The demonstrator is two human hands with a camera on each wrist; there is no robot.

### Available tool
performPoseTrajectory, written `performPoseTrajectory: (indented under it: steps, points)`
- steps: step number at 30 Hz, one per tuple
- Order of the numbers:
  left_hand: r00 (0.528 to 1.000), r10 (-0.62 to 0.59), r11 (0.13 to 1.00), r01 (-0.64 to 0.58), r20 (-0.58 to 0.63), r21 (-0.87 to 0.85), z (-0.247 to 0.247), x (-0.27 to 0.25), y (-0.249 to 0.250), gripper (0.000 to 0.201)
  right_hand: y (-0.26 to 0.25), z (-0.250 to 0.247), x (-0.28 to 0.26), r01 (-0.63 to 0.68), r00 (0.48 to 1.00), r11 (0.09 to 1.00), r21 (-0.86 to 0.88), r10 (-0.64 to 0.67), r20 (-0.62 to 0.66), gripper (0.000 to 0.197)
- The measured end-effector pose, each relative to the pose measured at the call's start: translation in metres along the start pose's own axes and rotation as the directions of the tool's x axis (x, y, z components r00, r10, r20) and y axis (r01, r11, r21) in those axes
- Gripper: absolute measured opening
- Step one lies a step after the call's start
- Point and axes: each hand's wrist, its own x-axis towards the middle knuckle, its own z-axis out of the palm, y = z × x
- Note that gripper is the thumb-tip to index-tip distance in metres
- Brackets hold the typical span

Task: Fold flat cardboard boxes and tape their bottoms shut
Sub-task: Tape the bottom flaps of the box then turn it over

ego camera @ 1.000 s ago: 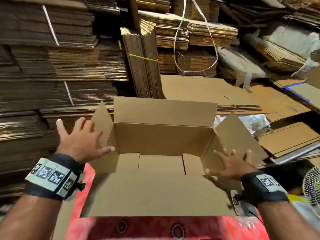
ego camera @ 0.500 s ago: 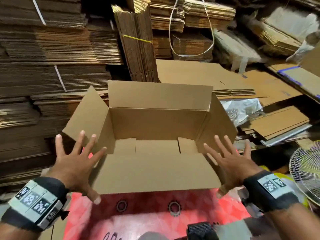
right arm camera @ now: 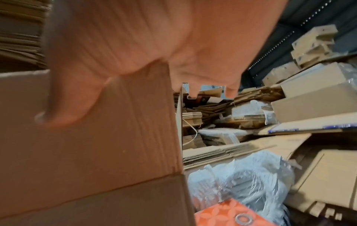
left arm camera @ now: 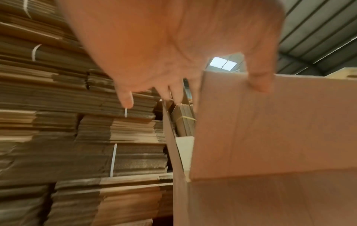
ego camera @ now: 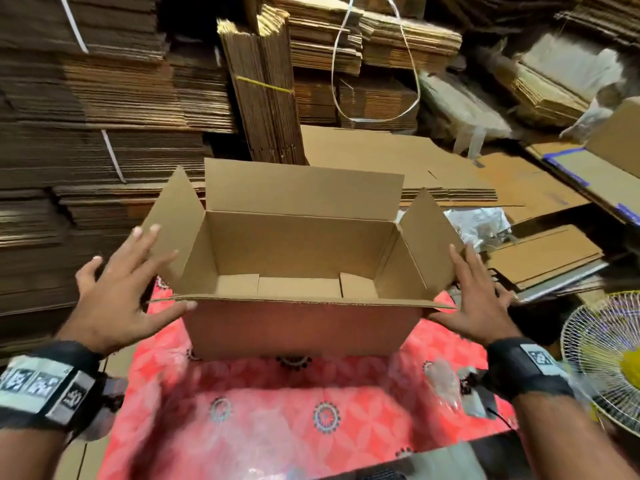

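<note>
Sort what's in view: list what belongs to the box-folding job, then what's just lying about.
Job: open cardboard box; left hand and right hand at its side flaps; flat cardboard stacks.

Lying about: white fan; crumpled plastic sheet; loose strap.

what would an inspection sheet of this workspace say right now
surface: red patterned cloth, box standing on it
job's things: box upright, top flaps open, bottom flaps folded in; tape cannot be seen
clutter: crumpled plastic right of the box; clear plastic wrap on the cloth
hands: left hand open, fingers on the left flap, thumb at the near corner; right hand open, flat against the right end
cables: nothing seen; a loose white strap hangs on the stacks behind
surroundings: bundled flat cardboard stacks left and behind, fan at right
</note>
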Motion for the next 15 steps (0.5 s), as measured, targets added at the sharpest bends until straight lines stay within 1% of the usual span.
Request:
performPoseTrajectory:
  steps: [1,3,5,6,7,9,11,13,15]
  points:
    - [0.997,-0.007,1.000,0.007,-0.079,-0.007,0.004,-0.001,0.006,0.092,0.002,0.004,0.005,0.032,0.996,0.994,0.101,-0.024,-0.084,0.142]
    - [0.975,-0.043,0.999,0.038,-0.217,-0.024,0.014,-0.001,0.019,0.093,0.001,0.011,0.014,0.090,0.971,0.967,0.237,-0.033,-0.237,0.140]
    - [0.941,-0.119,0.989,0.084,-0.318,-0.121,0.023,0.004,0.029,0.094,-0.005,0.015,0.023,0.127,0.933,0.926,0.355,0.010,-0.360,0.138]
    - [0.923,-0.165,0.975,0.101,-0.347,-0.196,0.030,0.008,0.033,0.096,-0.008,0.018,0.027,0.122,0.922,0.898,0.422,0.055,-0.384,0.137]
    - [0.907,-0.211,0.955,0.112,-0.366,-0.274,0.036,0.011,0.036,0.098,-0.012,0.020,0.030,0.106,0.923,0.861,0.497,0.101,-0.372,0.137]
    - [0.877,-0.318,0.892,0.149,-0.359,-0.426,0.051,0.014,0.042,0.106,-0.018,0.032,0.035,0.058,0.941,0.768,0.638,0.171,-0.291,0.134]
    - [0.849,-0.456,0.798,0.258,-0.266,-0.545,0.063,0.016,0.050,0.113,-0.020,0.047,0.037,0.018,0.954,0.681,0.733,0.207,-0.216,0.137]
    - [0.803,-0.579,0.697,0.396,-0.142,-0.598,0.074,0.016,0.056,0.115,-0.018,0.064,0.037,-0.048,0.958,0.600,0.799,0.255,-0.134,0.147]
    - [0.775,-0.628,0.635,0.458,-0.071,-0.623,0.082,0.011,0.060,0.115,-0.011,0.079,0.036,-0.115,0.960,0.540,0.833,0.278,-0.048,0.154]
